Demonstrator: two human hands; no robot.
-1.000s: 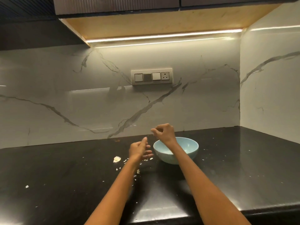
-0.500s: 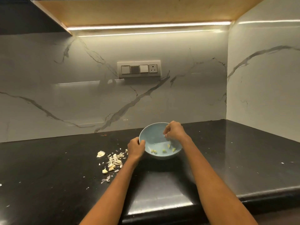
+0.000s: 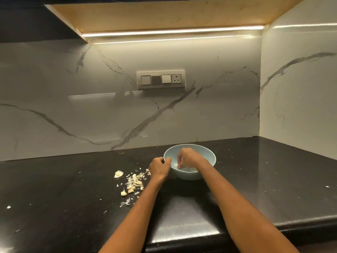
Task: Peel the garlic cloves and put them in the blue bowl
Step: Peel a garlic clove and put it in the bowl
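reaching down into the blue bowl (image 3: 204, 157), the right hand (image 3: 189, 158) covers most of the bowl's inside, so what lies under it is largely hidden; only a pale sliver of garlic (image 3: 194, 169) shows beside the wrist. its fingers curl downward with the tips at the bowl's floor, but whether they pinch a clove cannot be told. the left hand (image 3: 160, 167) grips the bowl's near left rim, fingers curled over the edge, thumb side toward the bowl.

the bowl stands upright on the black counter (image 3: 255, 179), mouth up, close to the marble backsplash (image 3: 91, 106). its front wall is partly covered by the right forearm.

just left of the left hand a loose heap of garlic cloves and skins (image 3: 135, 182) lies on the counter. the pieces are small and blurred, so peeled and unpeeled ones are hard to tell apart. a few cloves at the heap's near edge lie flat, and which way their long axes run is too unclear to say. one larger pale piece (image 3: 118, 174) sits apart at the heap's far left. a curled skin (image 3: 125, 202) lies nearer the counter's front edge. tiny white flecks dot the counter on both sides.

both forearms are cut off by the lower frame edge. a switch plate (image 3: 160, 79) is on the wall above the bowl, under a light strip (image 3: 173, 31).
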